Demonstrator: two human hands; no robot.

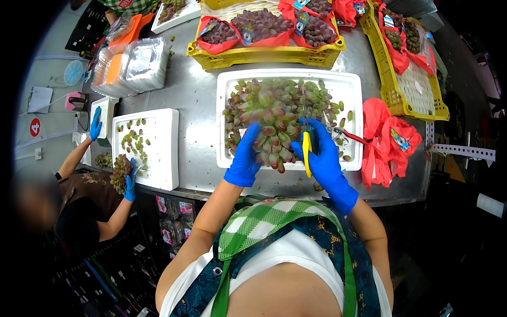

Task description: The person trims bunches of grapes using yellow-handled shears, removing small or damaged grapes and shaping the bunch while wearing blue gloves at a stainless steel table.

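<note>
A bunch of red-green grapes is held up by my left hand, in a blue glove, over the near side of a white foam tray. More grapes fill much of that tray. My right hand, gloved in blue too, holds scissors with a yellow handle beside the bunch. The scissors' blades are blurred. Red-handled pruning shears lie across the tray's right part, close to my right hand.
Beyond the tray stands a yellow crate of wrapped grapes; another yellow crate is at right, near red wrapping. Left are clear plastic boxes and a foam tray with loose grapes, where a co-worker's gloved hand holds a bunch.
</note>
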